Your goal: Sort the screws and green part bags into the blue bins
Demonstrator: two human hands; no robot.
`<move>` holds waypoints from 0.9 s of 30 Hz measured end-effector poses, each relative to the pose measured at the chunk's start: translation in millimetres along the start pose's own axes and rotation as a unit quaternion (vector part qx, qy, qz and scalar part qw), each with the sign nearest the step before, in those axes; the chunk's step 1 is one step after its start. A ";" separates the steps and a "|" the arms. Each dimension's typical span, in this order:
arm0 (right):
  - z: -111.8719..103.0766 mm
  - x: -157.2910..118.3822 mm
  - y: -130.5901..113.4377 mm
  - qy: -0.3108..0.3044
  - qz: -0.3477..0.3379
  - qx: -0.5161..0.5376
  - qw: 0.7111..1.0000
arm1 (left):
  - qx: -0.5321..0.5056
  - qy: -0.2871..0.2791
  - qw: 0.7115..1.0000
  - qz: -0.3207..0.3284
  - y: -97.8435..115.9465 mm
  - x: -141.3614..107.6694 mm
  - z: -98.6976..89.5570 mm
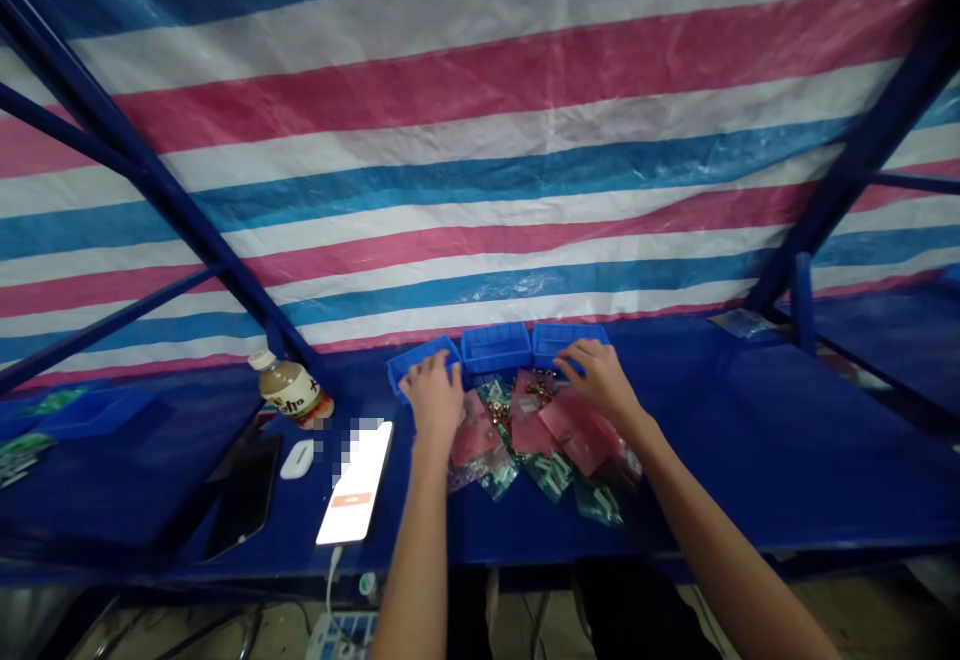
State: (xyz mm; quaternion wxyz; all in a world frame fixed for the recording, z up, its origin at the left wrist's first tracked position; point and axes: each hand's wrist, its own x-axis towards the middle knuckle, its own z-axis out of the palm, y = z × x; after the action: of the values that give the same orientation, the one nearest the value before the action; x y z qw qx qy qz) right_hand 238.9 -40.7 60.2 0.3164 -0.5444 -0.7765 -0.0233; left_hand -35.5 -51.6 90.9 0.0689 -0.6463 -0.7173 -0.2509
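My left hand point(435, 400) reaches over the near side of the left blue tray point(405, 358), fingers spread, with nothing visible in them. At the front of the right blue tray point(551, 340) is my right hand point(598, 378), its fingers bent and thumb apart; I see nothing held. Between my forearms lies a pile of pink packets point(581, 430) and clear bags with green contents point(547, 475). Small brass-coloured parts point(499, 410) are scattered among them. A middle blue tray point(495, 348) stands between the other two.
Left of my arm lie a lit phone point(360, 490) on a cable, a white case point(298, 459), a dark phone point(246, 495) and a drink bottle point(289, 390). Blue metal frame bars point(150, 160) and a striped sheet point(480, 140) bound the blue table point(750, 460).
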 end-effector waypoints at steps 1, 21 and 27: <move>-3.2 -2.2 -6.3 -0.050 -0.021 0.023 0.998 | -0.025 -0.008 0.999 0.037 10.8 -7.7 -4.9; -14.0 -50.6 -29.1 -0.217 0.167 -0.106 0.956 | -0.285 -0.091 0.954 -0.009 48.6 -63.5 -21.6; -39.2 -31.3 -20.9 -0.244 0.191 0.104 0.945 | -0.340 -0.111 0.934 -0.013 55.5 -71.6 -28.4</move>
State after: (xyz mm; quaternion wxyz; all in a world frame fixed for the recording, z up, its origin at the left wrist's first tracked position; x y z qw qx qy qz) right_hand 245.7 -90.1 81.8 0.1712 -0.6354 -0.7095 0.2521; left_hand 22.5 -126.1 100.2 -0.2386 -0.6459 -0.6002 -0.4071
